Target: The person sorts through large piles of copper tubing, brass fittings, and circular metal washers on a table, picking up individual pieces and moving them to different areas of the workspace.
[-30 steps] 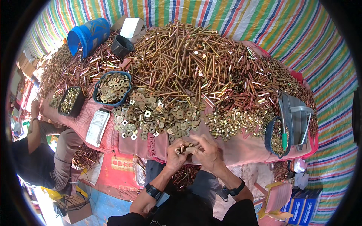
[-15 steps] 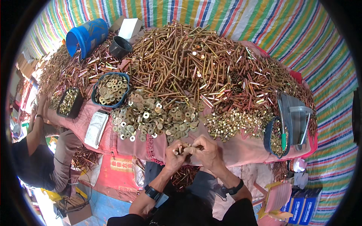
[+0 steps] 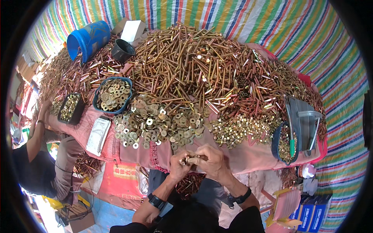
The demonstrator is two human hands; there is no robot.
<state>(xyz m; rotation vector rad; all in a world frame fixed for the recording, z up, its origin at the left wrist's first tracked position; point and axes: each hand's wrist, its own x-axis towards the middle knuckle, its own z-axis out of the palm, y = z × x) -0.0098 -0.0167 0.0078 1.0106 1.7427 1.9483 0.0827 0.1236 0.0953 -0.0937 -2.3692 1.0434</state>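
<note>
Two hands meet just off the near edge of the table (image 3: 248, 159), which is draped in pink cloth. The left hand (image 3: 179, 165) and the right hand (image 3: 210, 160) are pressed close together, fingertips pinching a short brass bolt (image 3: 189, 159) between them; the piece is small, and how it sits in the fingers is hard to make out. A dark watch sits on each wrist.

Just beyond the hands lies a spread of brass washers (image 3: 159, 124), and to its right a heap of small brass nuts (image 3: 241, 130). Behind both rises a big mound of long brass bolts (image 3: 194, 70). A blue bowl (image 3: 112, 95) of washers stands left of the spread, with a black tray (image 3: 70, 108) of small parts further left. A blue bucket (image 3: 88, 39) lies tipped at the far left corner, a black pot (image 3: 122, 50) near it. A grey scoop (image 3: 303, 124) rests at the right end. Another person (image 3: 39, 155) leans on the table's left side.
</note>
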